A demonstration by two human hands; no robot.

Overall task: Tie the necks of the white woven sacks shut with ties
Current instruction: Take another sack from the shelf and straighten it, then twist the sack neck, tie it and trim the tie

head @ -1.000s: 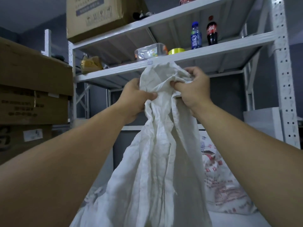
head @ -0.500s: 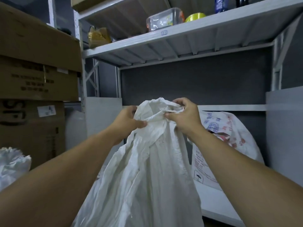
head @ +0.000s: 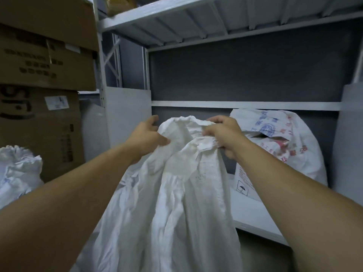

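Note:
A white woven sack (head: 176, 203) hangs in front of me, its crumpled mouth gathered at chest height. My left hand (head: 146, 137) pinches the left side of the neck between thumb and fingers. My right hand (head: 224, 134) grips the right side of the neck, fingers curled over the bunched rim. The sack's body drops out of view at the bottom. No tie is in view.
A printed woven sack (head: 279, 146) leans on the white lower shelf (head: 255, 214) at right. Stacked cardboard boxes (head: 43, 61) stand at left, with another white sack's ruffled top (head: 17, 169) below them. The metal rack's upper shelf (head: 196, 18) spans overhead.
Both hands and the sack's neck have come down from shelf height, and the view has tilted downward. The mouth of the sack has spread a little wider between the hands.

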